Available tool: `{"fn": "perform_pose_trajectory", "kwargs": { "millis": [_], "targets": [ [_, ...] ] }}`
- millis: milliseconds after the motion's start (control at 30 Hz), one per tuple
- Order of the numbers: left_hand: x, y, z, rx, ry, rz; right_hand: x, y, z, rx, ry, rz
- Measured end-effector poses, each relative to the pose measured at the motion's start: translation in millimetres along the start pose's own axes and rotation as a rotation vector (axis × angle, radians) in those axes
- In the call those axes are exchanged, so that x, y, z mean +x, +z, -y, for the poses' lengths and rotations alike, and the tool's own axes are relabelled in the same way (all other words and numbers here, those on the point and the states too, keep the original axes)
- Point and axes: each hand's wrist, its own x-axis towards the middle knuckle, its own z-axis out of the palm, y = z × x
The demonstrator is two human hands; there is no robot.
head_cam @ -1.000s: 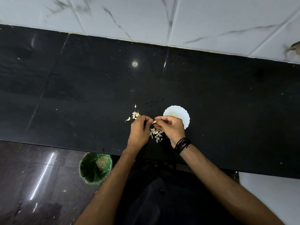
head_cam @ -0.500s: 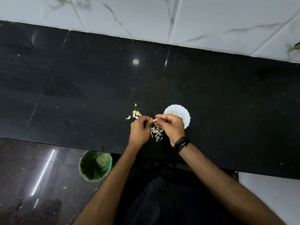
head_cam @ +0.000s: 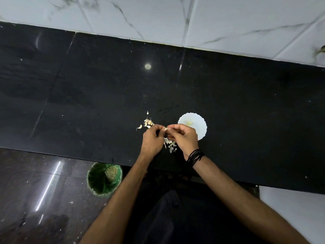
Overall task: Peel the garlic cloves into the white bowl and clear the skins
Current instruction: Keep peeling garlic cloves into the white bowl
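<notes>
Head view, pale garlic clove pinched between both hands' fingers

The scene was dim. An overhead lamp left a small round glare spot on the glossy black tabletop and a bright streak on the floor at lower left. Edges bowed from wide-angle distortion; the upper tiles looked slightly blurred.

A single head-worn camera is looking steeply down from above onto a black counter, with the floor showing nearest.
</notes>
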Motion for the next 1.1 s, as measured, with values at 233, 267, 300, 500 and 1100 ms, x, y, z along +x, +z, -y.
{"fn": "perform_pose_trajectory", "kwargs": {
  "millis": [233, 267, 300, 500, 1100],
  "targets": [
    [-2, -1, -4, 0.095, 0.046, -0.037, 0, 3, -6, -0.193, -0.079, 0.004],
    [-2, -2, -4, 0.101, 0.049, -0.036, -1, 3, -6, -0.177, -0.074, 0.012],
    [-2, -2, -5, 0.109, 0.05, -0.034, -1, 3, -6, -0.173, -0.081, 0.011],
    [-2, -2, -5, 0.151, 0.075, -0.023, -1, 3, -6, -0.147, -0.07, 0.002],
    [-1, -3, 4, -0.23, -0.028, -0.004, 0, -9, 1, -0.099, -0.055, 0.032]
  ]
}}
